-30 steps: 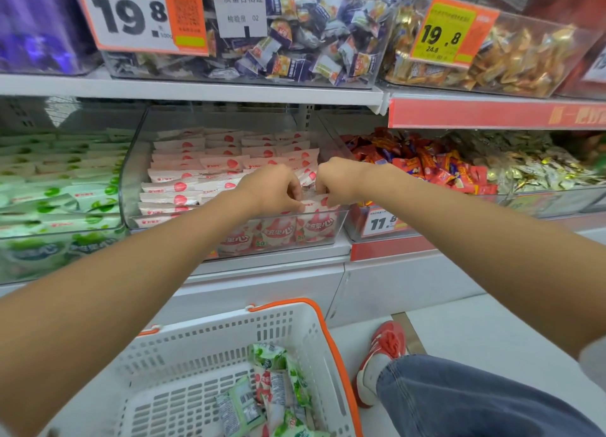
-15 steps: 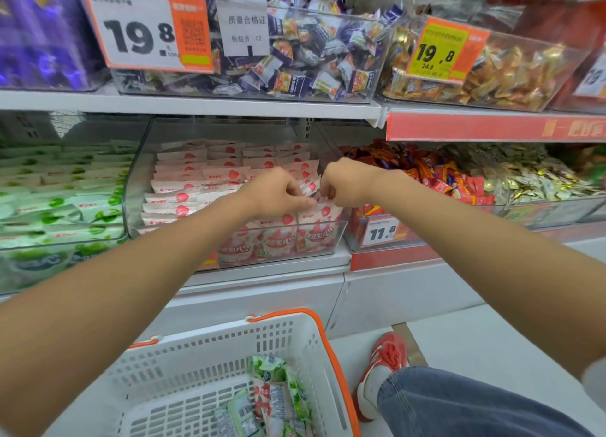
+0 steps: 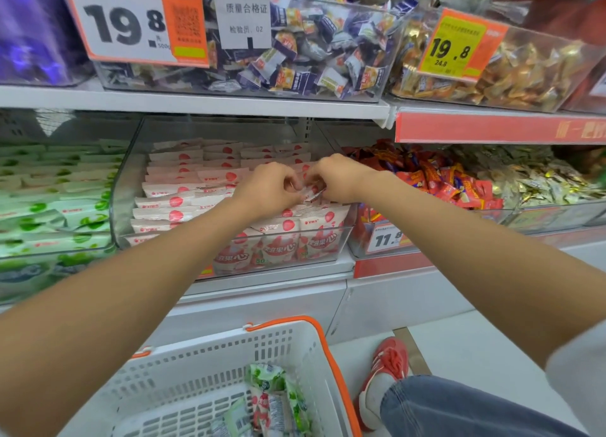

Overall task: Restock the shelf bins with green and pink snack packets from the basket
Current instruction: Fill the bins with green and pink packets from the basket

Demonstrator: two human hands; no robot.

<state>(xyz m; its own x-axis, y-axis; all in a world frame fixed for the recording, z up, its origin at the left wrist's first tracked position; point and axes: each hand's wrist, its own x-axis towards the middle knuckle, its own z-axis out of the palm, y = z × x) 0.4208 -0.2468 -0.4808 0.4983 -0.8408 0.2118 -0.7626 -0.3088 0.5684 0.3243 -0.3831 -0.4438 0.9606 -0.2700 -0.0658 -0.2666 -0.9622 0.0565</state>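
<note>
Pinching packet (image 3: 311,194), seemingly: 2 curled hands (image 3: 269,187) (image 3: 341,178)

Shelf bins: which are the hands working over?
The pink-packet bin, right of the green-packet bin; left hand and right hand pinch a packet over it.

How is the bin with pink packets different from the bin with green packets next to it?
The pink bin holds packets with pink-red spots; the green bin holds packets with green marks. The left hand and right hand pinch a pink packet over the pink bin; no hands are at the green bin, to its left. Both are clear bins on one shelf, packets in tidy rows.
</note>
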